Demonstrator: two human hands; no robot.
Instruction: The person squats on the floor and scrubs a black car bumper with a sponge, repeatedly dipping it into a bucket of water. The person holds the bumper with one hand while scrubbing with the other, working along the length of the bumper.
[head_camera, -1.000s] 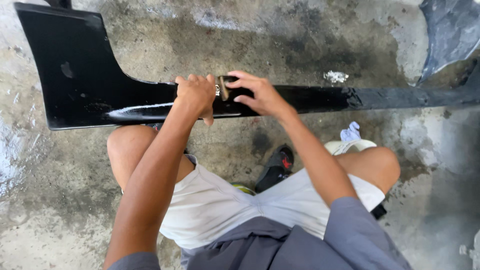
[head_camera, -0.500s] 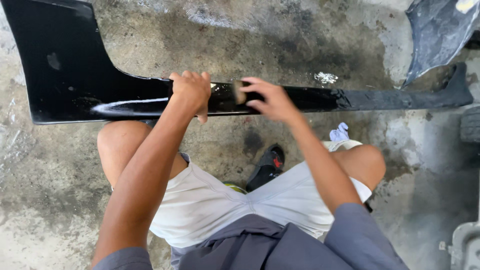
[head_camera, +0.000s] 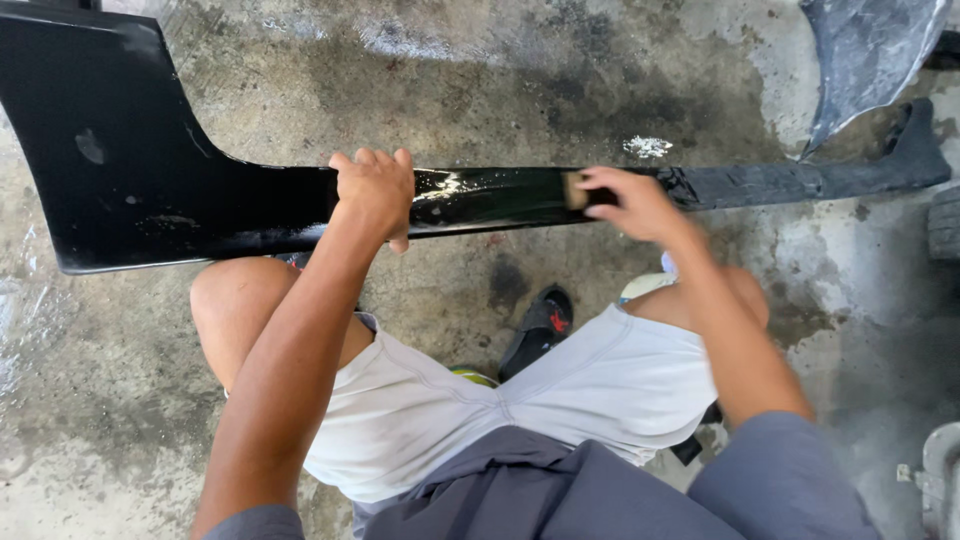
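A long glossy black car body panel (head_camera: 150, 190) lies across the concrete floor in front of my knees, wide at the left and narrowing to a strip toward the right. My left hand (head_camera: 375, 190) grips the top edge of the narrow strip near its middle. My right hand (head_camera: 630, 205) presses a small tan sanding pad (head_camera: 576, 190) against the wet strip further to the right. The strip's right end (head_camera: 800, 180) looks dull and matte.
I squat in white shorts over stained concrete (head_camera: 560, 80). A black sandal (head_camera: 540, 325) sits between my legs. Another dark curved body part (head_camera: 870, 50) leans at the top right. A tyre edge (head_camera: 945, 225) shows at the right, and a white smear (head_camera: 648, 147) marks the floor.
My right hand has slid the pad to the right along the strip, away from my left hand. The left hand keeps its grip.
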